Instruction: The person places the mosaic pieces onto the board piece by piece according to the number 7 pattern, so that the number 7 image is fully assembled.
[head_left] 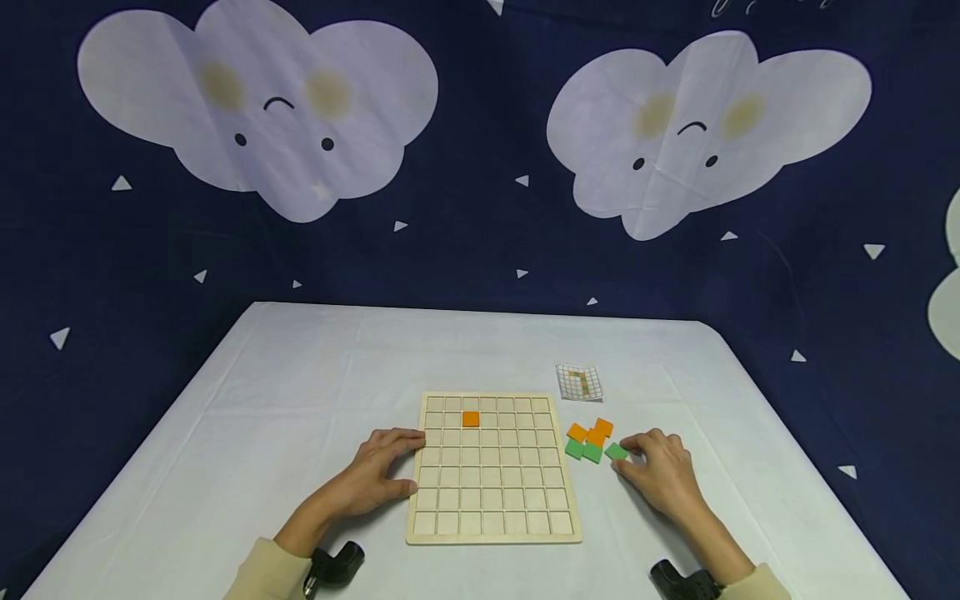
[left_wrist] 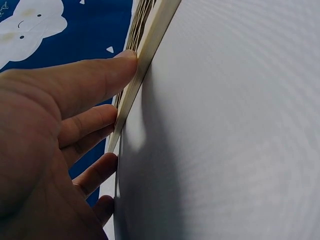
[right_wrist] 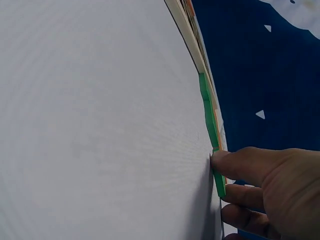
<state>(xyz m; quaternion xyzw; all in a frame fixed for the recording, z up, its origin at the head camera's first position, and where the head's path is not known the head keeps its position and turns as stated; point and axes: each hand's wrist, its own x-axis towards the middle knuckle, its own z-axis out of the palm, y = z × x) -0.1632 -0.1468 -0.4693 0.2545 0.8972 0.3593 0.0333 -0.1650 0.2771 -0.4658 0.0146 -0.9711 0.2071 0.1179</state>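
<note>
A pale wooden grid board [head_left: 491, 467] lies on the table, with one orange square tile [head_left: 470, 419] in its second row from the top. At the board's left edge rests my left hand [head_left: 372, 472]; its thumb and fingertips touch the rim, and the left wrist view shows the fingers fairly straight. My right hand [head_left: 663, 474] pinches a green tile [head_left: 616, 452] between thumb and forefinger, right of a small group of tiles. In the right wrist view the thumb is on the edge of this green tile [right_wrist: 219, 182], low over the white cloth.
Two more green tiles [head_left: 592, 452] and three orange tiles [head_left: 577, 432] lie close together right of the board, some overlapping. Behind them is a small pattern card [head_left: 579, 383] with a printed grid. A white cloth [head_left: 337, 358] covers the table; a dark blue cloud-print curtain [head_left: 480, 250] hangs behind.
</note>
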